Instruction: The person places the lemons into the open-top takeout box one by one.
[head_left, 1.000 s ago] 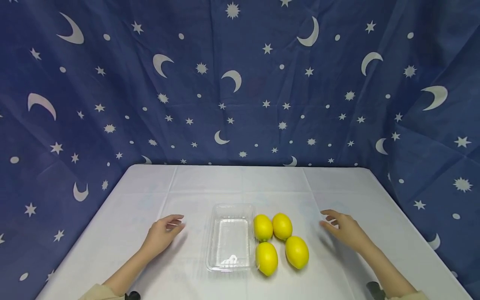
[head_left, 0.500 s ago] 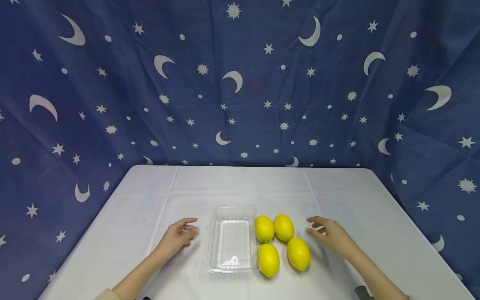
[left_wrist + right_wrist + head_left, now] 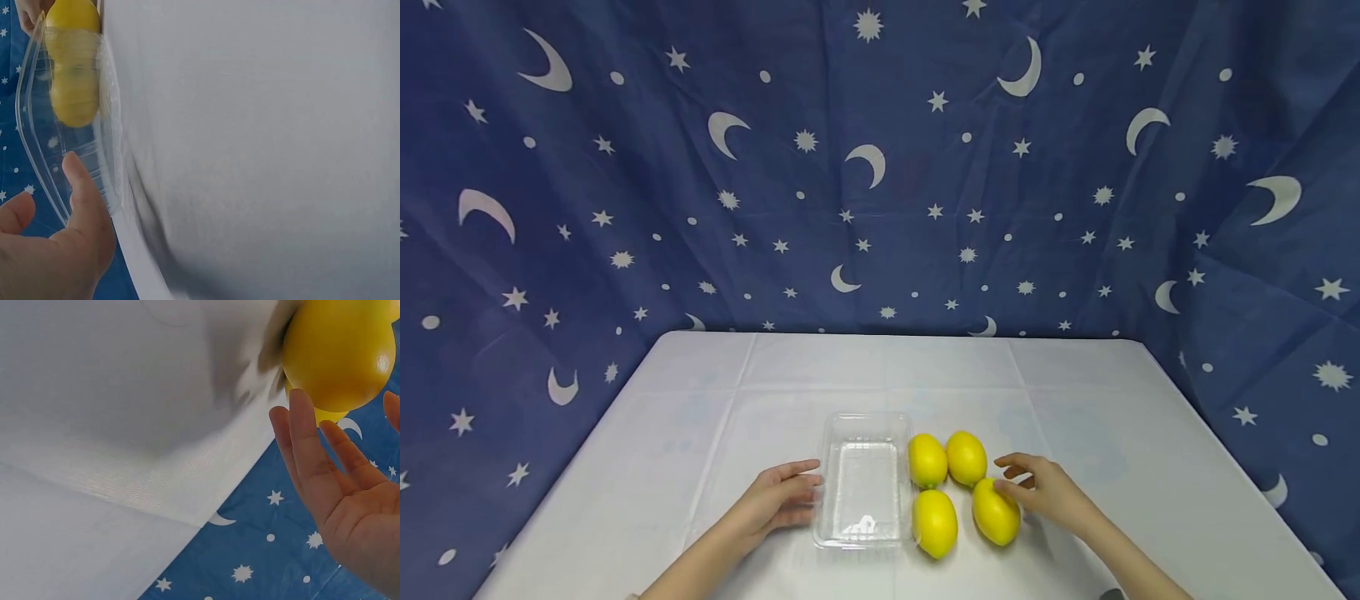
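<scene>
A clear plastic container point(image 3: 867, 487) lies lidless on the white table, with several yellow lemons along its right side. My left hand point(image 3: 775, 502) is at the container's left wall, fingers extended, fingertips right at the rim; in the left wrist view its thumb and fingers are spread apart. To the right, my right hand point(image 3: 1043, 492) reaches toward the front right lemon point(image 3: 996, 513), its thumb overlapping the fruit's top in the head view. The right wrist view has the lemon point(image 3: 340, 353) just beyond the fingertips, which are not curled round it.
Other lemons stand between the container and the right hand: one at the front point(image 3: 935, 525), two behind point(image 3: 927, 461). A white cloth covers the table point(image 3: 700, 433). Behind it hangs a blue curtain point(image 3: 880, 167) with moons and stars.
Both hands have moved inward: the left one rightward to the container's edge, the right one leftward to the front right lemon. Container and lemons stay in place.
</scene>
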`<state>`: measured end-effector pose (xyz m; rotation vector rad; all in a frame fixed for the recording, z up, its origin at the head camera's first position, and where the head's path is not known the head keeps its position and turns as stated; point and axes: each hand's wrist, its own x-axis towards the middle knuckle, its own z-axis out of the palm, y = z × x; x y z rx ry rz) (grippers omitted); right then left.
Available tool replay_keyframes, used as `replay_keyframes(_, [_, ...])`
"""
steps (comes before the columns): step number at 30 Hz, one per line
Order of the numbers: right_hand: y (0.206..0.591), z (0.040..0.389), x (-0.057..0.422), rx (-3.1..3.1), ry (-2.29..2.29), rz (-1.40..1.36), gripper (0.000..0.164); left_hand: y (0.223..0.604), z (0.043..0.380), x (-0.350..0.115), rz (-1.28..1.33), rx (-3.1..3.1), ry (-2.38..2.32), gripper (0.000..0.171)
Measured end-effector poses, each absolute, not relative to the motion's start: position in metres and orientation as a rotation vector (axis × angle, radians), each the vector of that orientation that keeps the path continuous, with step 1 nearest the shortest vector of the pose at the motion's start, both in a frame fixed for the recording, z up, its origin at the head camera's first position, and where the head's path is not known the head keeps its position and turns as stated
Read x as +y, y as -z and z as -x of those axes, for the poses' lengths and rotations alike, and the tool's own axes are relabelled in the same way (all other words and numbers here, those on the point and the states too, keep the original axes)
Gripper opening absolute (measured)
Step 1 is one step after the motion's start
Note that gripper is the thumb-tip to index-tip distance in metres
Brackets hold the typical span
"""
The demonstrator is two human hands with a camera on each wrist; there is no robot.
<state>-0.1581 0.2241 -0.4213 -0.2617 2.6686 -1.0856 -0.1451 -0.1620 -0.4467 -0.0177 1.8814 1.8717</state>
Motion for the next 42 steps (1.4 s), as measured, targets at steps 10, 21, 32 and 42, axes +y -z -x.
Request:
replay_keyframes(10, [0.427, 0.154, 0.231, 2.514, 1.211, 0.245, 0.050, 0.445, 0.140, -0.155, 0.035, 1.819, -1.914, 0.060])
replay_keyframes(21, [0.432, 0.155, 0.231, 2.425, 1.244, 0.195, 0.051, 0.445, 0.141, -0.153, 0.094, 1.796, -1.924, 0.057])
replay_keyframes(32, [0.436, 0.154, 0.232, 2.326, 1.295, 0.110, 0.051, 0.445, 0.143, -0.152, 0.106, 1.770, -1.927, 0.055])
replay_keyframes(42, [0.435, 0.154, 0.230, 2.298, 1.343, 0.069, 0.051, 0.445, 0.143, -0.153, 0.092, 1.764, -1.923, 0.057])
